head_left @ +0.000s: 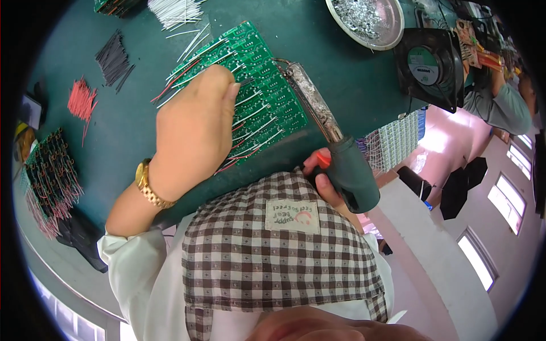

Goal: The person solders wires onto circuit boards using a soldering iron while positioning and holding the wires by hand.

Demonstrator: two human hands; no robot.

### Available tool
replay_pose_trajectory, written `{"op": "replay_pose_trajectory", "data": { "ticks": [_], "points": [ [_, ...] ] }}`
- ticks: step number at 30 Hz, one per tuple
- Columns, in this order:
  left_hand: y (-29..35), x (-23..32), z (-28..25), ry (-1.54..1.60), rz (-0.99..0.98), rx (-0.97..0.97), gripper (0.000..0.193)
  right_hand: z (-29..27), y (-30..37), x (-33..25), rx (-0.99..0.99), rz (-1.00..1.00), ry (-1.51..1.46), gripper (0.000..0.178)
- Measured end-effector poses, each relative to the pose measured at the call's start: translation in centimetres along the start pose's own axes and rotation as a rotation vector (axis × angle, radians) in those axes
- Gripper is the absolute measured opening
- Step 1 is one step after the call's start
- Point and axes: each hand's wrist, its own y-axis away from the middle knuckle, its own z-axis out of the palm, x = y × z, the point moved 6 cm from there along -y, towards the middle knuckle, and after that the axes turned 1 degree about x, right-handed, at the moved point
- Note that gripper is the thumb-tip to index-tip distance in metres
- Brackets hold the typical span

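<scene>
My left hand, wearing a gold watch, is over a green circuit board on the table. Its fingers are curled and pressed together; whatever they pinch is hidden beneath the hand. White, red and black wires lie in rows across the board, some sticking out past its left edge. My right hand is closed round the dark green handle of a soldering iron with a red trigger. The iron's silvery barrel slants up and left, its thin tip at the board's right edge.
Left of the board lie piles of red wires, black wires and white wires. Wired boards are stacked at the left edge. A bowl of metal scraps and a black fan stand right, near another person's sleeve.
</scene>
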Motion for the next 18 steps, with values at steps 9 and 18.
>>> {"op": "replay_pose_trajectory", "data": {
  "ticks": [9,18],
  "points": [
    [-0.6,-0.4,0.7,-0.145,0.066,-0.022,0.013,-0.2,0.5,0.4,-0.051,-0.025,0.120,0.033],
    [-0.2,-0.6,0.9,-0.115,0.070,-0.030,0.008,-0.4,0.5,0.5,-0.132,-0.106,0.262,0.029]
  ]
}}
